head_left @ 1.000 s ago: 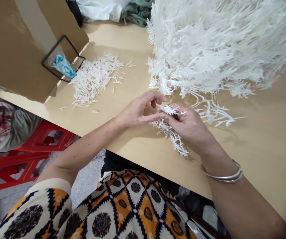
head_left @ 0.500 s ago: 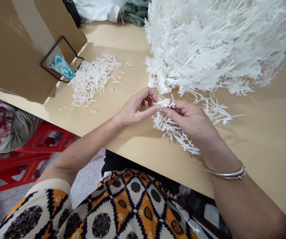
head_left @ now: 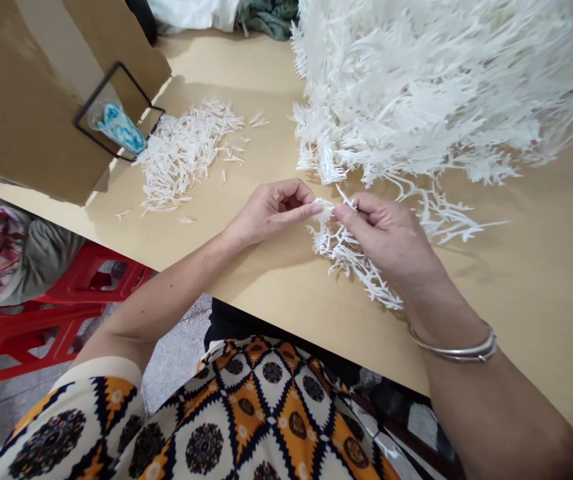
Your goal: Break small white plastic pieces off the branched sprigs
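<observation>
Both hands now meet closer: the left hand (head_left: 271, 212) and right hand (head_left: 386, 233) pinch the white plastic sprig (head_left: 346, 257) (its tail trailing on the table (head_left: 266, 293)), fingers curled tighter than a second ago.

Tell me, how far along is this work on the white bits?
Done: a small pile of loose pieces lies by the cardboard box. In hand: left hand and right hand pinch one branched strip. Left: the big heap, far larger, so it looks early.

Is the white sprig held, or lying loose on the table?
Held: left hand and right hand pinch the white sprig at its top end.
</observation>
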Motion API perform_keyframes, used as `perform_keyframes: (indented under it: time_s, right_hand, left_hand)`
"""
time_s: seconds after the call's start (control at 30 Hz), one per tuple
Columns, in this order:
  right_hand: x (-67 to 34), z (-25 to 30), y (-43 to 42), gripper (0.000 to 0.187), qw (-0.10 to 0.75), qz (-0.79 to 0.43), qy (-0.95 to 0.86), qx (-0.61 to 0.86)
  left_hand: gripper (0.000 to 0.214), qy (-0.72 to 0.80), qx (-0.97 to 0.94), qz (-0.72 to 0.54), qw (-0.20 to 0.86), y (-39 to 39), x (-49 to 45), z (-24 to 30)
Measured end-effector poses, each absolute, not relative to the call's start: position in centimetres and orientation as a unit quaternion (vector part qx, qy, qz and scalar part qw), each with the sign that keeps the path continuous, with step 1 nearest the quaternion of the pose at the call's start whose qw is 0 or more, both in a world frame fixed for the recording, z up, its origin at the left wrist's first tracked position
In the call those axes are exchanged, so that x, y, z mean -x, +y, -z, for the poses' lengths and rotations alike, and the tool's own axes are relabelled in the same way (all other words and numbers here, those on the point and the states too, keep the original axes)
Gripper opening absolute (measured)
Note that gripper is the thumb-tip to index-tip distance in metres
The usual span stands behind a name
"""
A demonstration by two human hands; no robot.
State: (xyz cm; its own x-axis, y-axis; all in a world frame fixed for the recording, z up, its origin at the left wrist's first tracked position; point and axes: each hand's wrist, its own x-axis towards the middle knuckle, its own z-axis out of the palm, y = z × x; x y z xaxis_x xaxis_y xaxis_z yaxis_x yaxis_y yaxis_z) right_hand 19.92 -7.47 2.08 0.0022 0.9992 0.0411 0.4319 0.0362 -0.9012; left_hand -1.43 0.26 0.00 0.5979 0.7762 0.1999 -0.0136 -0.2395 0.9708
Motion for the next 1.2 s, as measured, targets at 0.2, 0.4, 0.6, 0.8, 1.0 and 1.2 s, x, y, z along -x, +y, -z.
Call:
perform_keyframes:
  time_s: [0.2, 0.4, 0.6, 0.8, 1.0, 1.2]
  right_hand:
    - [-20.2, -2.7, -7.7, 0.031, 0.394, -0.378, -0.588, 0.597]
    - [-19.9, -2.6, -7.6, 0.042, 0.358, -0.334, -0.616, 0.618]
    - [-19.1, -2.3, -7.7, 0.045, 0.315, -0.321, -0.667, 0.594]
    - [-19.0, -2.4, -7.5, 0.046, 0.304, -0.321, -0.673, 0.593]
    - [-19.3, -2.8, -7.9, 0.042, 0.324, -0.404, -0.638, 0.57]
    - [-20.3, -2.5, -7.5, 0.035, 0.359, -0.482, -0.565, 0.565]
  left_hand:
    - [0.035, 0.253, -0.72, -0.354, 0.541, 0.4, 1.7, 0.2]
    - [0.022, 0.285, -0.798, -0.351, 0.399, 0.3, 1.7, 0.3]
    - [0.017, 0.406, -0.844, -0.3, 0.18, -0.6, 0.6, 0.7]
    - [0.013, 0.459, -0.844, -0.247, 0.124, -1.4, -0.4, 0.9]
    - [0.022, 0.561, -0.762, -0.303, 0.116, 2.2, 2.0, 2.0]
    - [0.016, 0.559, -0.693, -0.432, 0.143, 4.3, 3.9, 2.6]
